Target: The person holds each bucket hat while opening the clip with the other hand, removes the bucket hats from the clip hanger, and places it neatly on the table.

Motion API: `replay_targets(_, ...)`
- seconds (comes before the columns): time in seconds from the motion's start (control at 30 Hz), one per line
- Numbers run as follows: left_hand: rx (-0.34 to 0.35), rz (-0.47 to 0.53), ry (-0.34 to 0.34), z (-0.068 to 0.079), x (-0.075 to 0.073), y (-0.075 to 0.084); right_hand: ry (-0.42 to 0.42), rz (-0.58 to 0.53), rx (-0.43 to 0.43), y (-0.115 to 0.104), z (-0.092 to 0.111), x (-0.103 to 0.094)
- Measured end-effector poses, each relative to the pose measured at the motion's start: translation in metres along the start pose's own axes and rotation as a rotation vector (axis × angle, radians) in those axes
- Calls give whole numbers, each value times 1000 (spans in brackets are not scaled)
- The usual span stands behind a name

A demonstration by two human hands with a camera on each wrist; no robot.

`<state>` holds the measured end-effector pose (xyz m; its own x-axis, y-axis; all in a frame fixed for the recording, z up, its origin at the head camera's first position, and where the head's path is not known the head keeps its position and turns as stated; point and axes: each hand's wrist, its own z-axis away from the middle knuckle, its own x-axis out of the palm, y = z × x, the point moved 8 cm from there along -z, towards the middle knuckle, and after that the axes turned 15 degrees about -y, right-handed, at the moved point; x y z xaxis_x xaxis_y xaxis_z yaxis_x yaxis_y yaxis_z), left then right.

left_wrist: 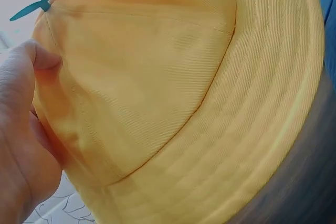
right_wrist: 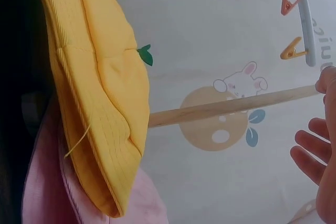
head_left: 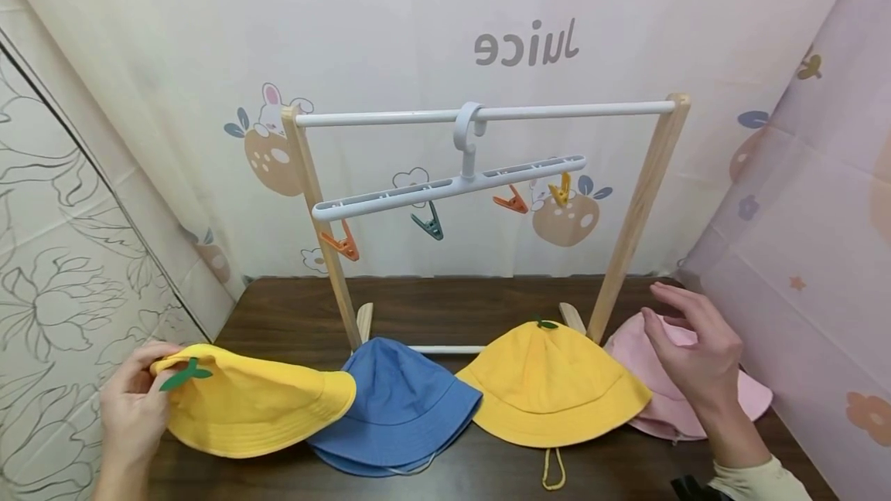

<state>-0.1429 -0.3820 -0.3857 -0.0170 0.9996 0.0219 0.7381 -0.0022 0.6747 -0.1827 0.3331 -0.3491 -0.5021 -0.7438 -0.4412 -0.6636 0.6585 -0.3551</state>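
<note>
My left hand (head_left: 135, 400) pinches the crown of a yellow bucket hat (head_left: 257, 404) beside its green leaf tab (head_left: 186, 374). The left wrist view shows the thumb pressed into the yellow cloth. This hat is tilted, its brim overlapping a blue bucket hat (head_left: 404, 400). Further right sits a second yellow hat (head_left: 553, 377) with a leaf tab on top and a cord loop in front. Over a pink hat (head_left: 755, 397), my right hand (head_left: 699, 346) is raised, fingers loosely bent and nothing between them. In the right wrist view the same hand (right_wrist: 320, 150) is at the right edge.
A wooden rack (head_left: 643, 215) with a white top bar (head_left: 578, 110) stands behind the hats on the dark table (head_left: 459, 308). From the bar hangs a grey hanger (head_left: 445, 190) with orange clips (head_left: 343, 242), a green clip (head_left: 428, 223) and a yellow clip (head_left: 561, 190). Printed curtains surround the table.
</note>
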Motion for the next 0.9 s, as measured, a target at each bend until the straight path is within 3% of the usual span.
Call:
replay_targets(0.13,-37,-50,-25,2,-3,-1,8,7,7,1,0,-1)
replay_targets(0.3,-60,-1,-142,4,-2,-7,8,0,17,3,2,-2)
replay_targets(0.43,-139,-46,-211,6,0,-13,8,-11,20,5,3,-2)
replay_targets(0.5,-189,-102,-216,8,-1,-16,9,-16,22,6,4,-3)
replay_targets(0.73,-449,-450,-253,14,-8,-31,6,-7,43,9,7,-4)
replay_targets(0.9,-572,-537,-260,17,-14,-45,-4,-2,57,11,8,-3)
